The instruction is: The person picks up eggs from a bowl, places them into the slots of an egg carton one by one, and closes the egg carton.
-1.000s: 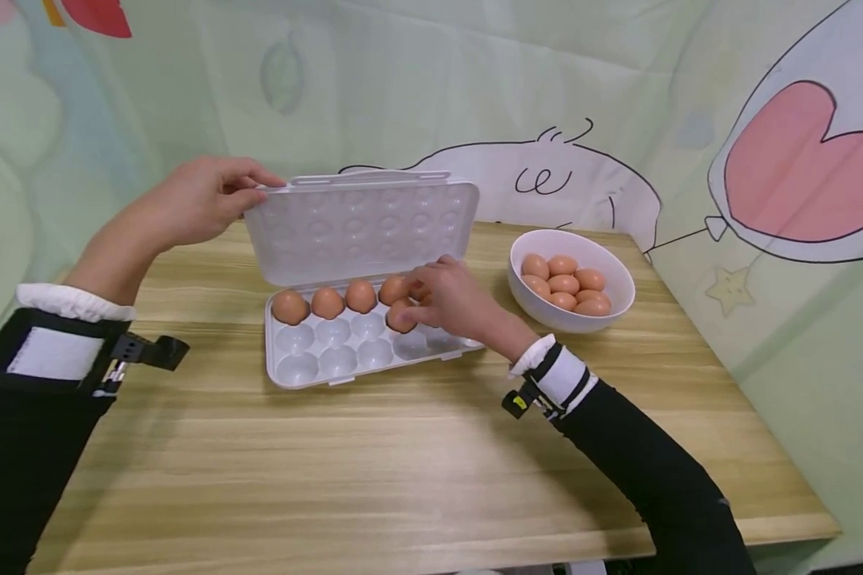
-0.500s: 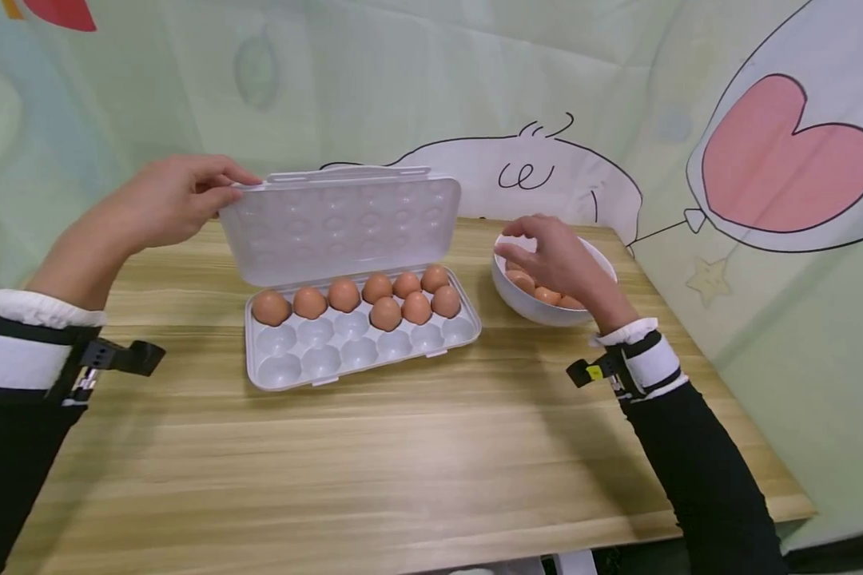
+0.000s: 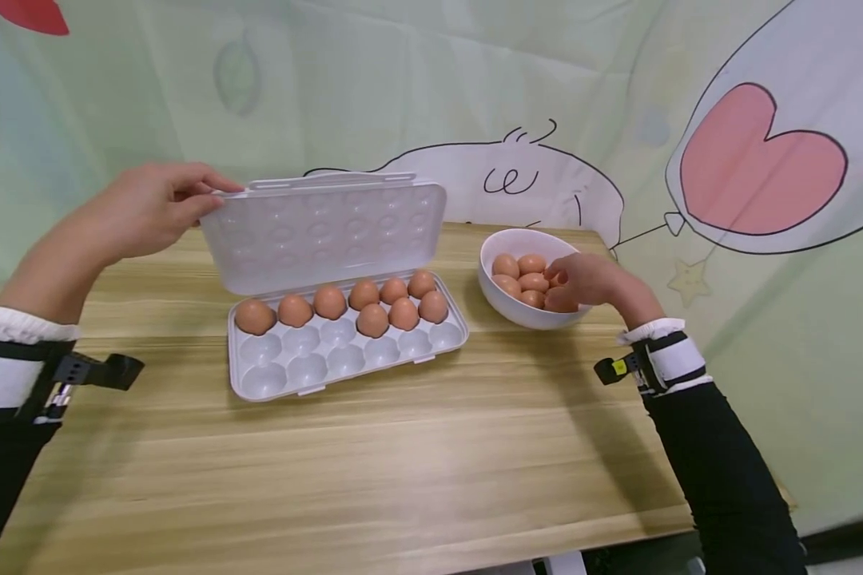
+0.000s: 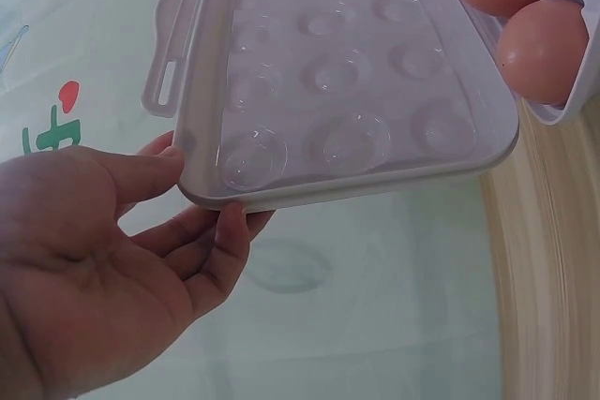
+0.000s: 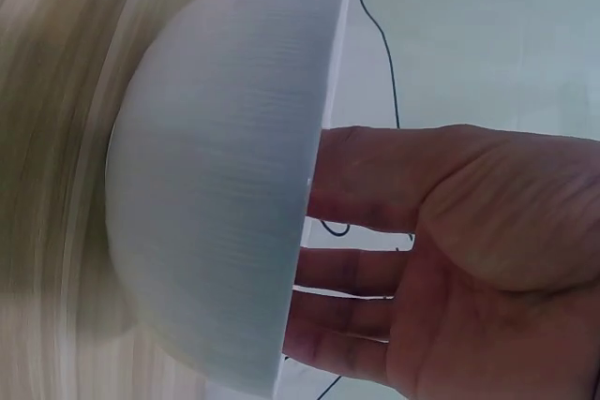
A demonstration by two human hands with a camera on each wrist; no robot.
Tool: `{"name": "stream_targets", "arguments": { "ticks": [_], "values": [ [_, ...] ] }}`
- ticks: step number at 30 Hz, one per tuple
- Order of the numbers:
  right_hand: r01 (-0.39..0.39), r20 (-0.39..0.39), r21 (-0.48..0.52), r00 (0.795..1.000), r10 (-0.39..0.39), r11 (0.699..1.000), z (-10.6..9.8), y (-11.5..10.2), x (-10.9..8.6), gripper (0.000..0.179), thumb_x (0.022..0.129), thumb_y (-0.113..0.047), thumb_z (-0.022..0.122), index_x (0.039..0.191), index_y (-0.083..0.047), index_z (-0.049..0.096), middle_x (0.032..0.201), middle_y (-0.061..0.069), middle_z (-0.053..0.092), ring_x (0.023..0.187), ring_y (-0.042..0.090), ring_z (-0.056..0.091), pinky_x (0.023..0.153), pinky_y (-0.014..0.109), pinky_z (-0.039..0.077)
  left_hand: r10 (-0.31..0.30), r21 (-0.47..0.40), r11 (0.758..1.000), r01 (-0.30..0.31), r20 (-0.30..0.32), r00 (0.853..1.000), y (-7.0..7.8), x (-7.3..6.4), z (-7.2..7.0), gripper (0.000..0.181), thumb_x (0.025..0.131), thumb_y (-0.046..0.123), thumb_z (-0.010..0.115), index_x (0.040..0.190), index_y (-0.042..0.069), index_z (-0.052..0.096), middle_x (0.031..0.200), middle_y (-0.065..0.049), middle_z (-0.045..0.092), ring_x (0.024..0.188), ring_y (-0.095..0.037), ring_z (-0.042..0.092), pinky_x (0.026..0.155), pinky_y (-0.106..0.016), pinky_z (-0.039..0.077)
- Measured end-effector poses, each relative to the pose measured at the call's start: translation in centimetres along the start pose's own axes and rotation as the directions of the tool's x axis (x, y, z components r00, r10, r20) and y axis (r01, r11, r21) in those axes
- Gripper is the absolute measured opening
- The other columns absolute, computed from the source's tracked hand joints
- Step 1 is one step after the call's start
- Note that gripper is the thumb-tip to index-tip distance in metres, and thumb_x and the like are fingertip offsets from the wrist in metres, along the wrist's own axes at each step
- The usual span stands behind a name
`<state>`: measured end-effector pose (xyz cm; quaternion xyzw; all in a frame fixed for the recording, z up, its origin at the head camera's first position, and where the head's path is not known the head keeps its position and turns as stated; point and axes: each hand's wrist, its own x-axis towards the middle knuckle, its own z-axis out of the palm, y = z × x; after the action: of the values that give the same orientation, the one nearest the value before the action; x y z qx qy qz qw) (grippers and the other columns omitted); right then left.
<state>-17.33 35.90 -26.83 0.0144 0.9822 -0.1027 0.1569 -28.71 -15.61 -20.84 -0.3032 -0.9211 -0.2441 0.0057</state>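
Observation:
My left hand (image 3: 151, 206) pinches the corner of the raised translucent lid (image 3: 327, 231) of an egg box, thumb on one side and fingers on the other in the left wrist view. Brown eggs (image 3: 330, 302) fill the back row of the white egg tray (image 3: 312, 390), and three more sit in the middle row at the right. My right hand (image 3: 595, 281) reaches over the right rim of a white bowl (image 3: 521, 313), fingers down among the brown eggs (image 3: 532, 282) inside. Its fingertips are hidden behind the bowl wall in the right wrist view, so their hold on an egg is unclear.
Everything stands on a wood-grain table (image 3: 374, 479). A printed cloth backdrop (image 3: 331, 88) hangs close behind the lid and along the right side. The bowl is just right of the tray, with a narrow gap between them.
My right hand set an egg into the middle row, let go and moved right, then lowered its fingers into the bowl. The left hand keeps holding the lid. The head view has shifted slightly.

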Motion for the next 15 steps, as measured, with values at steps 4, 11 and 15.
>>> {"name": "stream_targets", "arguments": {
  "ticks": [4,11,15],
  "values": [
    [0.045,0.024,-0.046,0.999,-0.044,0.998,0.5,-0.1,0.7,0.023,0.081,-0.019,0.064,0.101,-0.007,0.063,0.080,0.006,0.056,0.072,0.021,0.051,0.062,0.032,0.041,-0.006,-0.002,1.000,0.006,0.005,1.000,-0.1,-0.2,-0.2,0.033,0.099,0.022,0.044,0.127,0.010,0.056,0.114,-0.025,0.056,0.090,-0.034,0.053,0.060,-0.031,0.041],
    [0.160,0.034,-0.106,0.987,-0.158,0.981,1.2,-0.8,1.9,0.012,0.082,-0.012,0.062,0.091,-0.003,0.065,0.074,0.006,0.054,0.068,0.019,0.049,0.062,0.031,0.039,-0.015,0.019,1.000,0.015,-0.007,1.000,-0.5,-0.7,-0.5,0.033,0.099,0.022,0.043,0.127,0.010,0.056,0.112,-0.023,0.056,0.087,-0.033,0.052,0.058,-0.030,0.040],
    [0.142,0.028,-0.128,0.990,-0.139,0.982,1.4,-0.9,2.0,0.016,0.082,-0.010,0.063,0.096,-0.003,0.065,0.081,0.009,0.058,0.072,0.021,0.053,0.066,0.033,0.043,-0.022,0.022,1.000,0.022,-0.011,1.000,-0.5,-0.8,-0.5,0.033,0.099,0.023,0.043,0.127,0.010,0.056,0.111,-0.023,0.057,0.087,-0.032,0.052,0.058,-0.031,0.041]
  ]
}}
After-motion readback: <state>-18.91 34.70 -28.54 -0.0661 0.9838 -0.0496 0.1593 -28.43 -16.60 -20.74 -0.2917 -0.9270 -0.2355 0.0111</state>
